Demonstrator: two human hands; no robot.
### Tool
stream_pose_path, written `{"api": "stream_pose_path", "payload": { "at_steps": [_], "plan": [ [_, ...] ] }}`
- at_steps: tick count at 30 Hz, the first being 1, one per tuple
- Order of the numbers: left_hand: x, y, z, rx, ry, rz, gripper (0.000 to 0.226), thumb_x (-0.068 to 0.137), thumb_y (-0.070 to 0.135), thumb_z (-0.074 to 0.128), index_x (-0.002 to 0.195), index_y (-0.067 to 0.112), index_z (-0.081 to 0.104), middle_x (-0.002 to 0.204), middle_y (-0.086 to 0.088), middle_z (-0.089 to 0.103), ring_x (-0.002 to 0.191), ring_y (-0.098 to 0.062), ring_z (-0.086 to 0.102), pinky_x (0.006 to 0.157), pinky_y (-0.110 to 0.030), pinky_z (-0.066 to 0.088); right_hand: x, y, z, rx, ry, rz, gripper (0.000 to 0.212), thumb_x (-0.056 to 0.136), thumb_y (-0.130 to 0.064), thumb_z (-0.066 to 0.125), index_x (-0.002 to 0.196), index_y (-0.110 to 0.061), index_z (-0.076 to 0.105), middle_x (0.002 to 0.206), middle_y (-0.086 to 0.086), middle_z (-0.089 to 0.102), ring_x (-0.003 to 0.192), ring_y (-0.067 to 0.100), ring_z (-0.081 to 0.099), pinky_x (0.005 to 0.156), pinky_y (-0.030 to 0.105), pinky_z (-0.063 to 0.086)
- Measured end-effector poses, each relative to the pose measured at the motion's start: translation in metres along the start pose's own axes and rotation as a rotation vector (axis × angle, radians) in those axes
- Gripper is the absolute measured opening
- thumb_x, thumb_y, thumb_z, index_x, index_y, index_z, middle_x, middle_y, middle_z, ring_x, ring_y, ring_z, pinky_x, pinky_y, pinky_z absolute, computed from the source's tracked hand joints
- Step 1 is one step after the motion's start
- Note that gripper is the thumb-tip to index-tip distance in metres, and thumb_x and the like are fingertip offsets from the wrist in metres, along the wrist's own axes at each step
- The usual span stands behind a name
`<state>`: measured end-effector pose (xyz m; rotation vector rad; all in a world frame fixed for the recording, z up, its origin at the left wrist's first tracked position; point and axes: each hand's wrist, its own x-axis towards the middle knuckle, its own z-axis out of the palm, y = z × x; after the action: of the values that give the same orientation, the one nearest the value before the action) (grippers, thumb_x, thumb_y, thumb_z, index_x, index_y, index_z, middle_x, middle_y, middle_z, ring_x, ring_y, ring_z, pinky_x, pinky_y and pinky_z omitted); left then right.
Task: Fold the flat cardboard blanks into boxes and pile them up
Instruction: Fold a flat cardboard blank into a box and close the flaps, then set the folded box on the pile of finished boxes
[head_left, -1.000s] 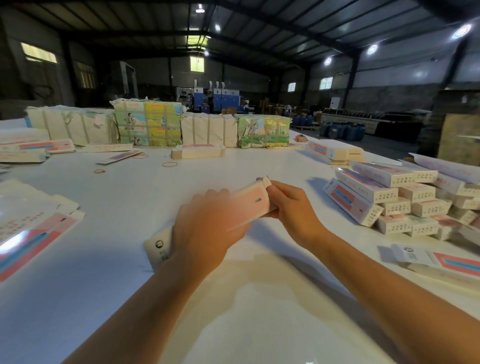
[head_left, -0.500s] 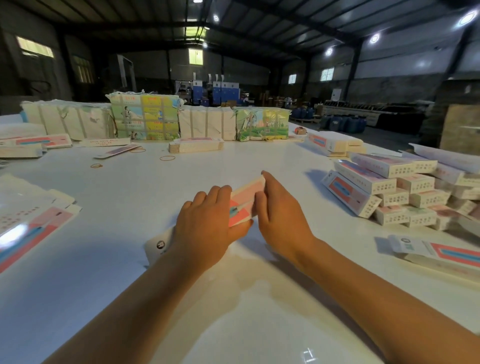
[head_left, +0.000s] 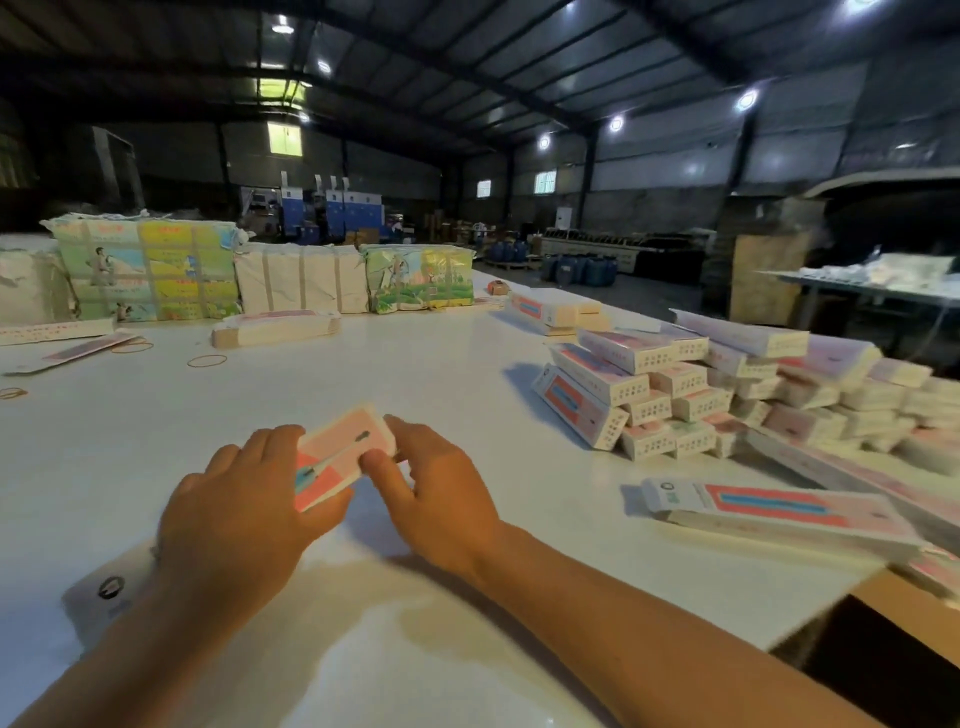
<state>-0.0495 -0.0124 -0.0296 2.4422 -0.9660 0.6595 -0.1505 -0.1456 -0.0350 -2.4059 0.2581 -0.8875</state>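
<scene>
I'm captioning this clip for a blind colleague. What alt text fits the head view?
Both hands, left hand and right hand, hold a pink carton being folded over a white table. A pile of finished boxes sits to the right, wrapped bundles at the far edge.

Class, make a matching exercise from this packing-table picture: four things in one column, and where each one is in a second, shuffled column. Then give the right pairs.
Things:
1. box being folded
2. pile of folded boxes
3. rubber band
4. blue drums

Places:
A. on the floor beyond the table
B. stacked at the right of the table
C. between the left hand and right hand
D. lying loose on the far left of the tabletop

Pairs: 1-C, 2-B, 3-D, 4-A
</scene>
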Motion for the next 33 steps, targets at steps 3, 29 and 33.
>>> {"api": "stream_pose_path", "payload": {
  "at_steps": [3,29,33],
  "plan": [
    [0.011,-0.016,0.008,-0.009,-0.1,0.017,0.048,0.076,0.048,0.066,0.113,0.021,0.054,0.098,-0.002,0.059,0.088,-0.028,0.056,0.076,-0.044,0.049,0.0,0.002,-0.006,-0.048,-0.044,-0.089,0.084,0.085,-0.05,0.059,0.149,-0.035,0.008,0.154,-0.007,0.023,0.133,0.02,0.038,0.099,0.039,0.041],
    [-0.02,0.012,0.027,-0.029,-0.307,0.295,0.026,0.096,0.054,0.023,0.121,0.051,0.025,0.128,0.02,0.028,0.115,-0.001,0.028,0.1,-0.017,0.032,0.096,0.094,-0.205,-0.115,0.769,0.316,0.035,0.09,-0.034,0.056,0.123,-0.021,0.05,0.11,0.004,0.048,0.074,0.012,0.054,0.055,0.025,0.048],
    [-0.021,0.014,0.034,-0.054,-0.271,0.301,0.03,0.093,0.056,0.02,0.122,0.052,0.03,0.118,0.02,0.031,0.114,0.0,0.032,0.092,-0.015,0.034,0.084,0.138,-0.245,-0.362,0.699,0.519,0.031,0.094,-0.032,0.051,0.122,-0.019,0.049,0.118,0.008,0.043,0.074,0.015,0.05,0.056,0.023,0.044]
  ]
}}
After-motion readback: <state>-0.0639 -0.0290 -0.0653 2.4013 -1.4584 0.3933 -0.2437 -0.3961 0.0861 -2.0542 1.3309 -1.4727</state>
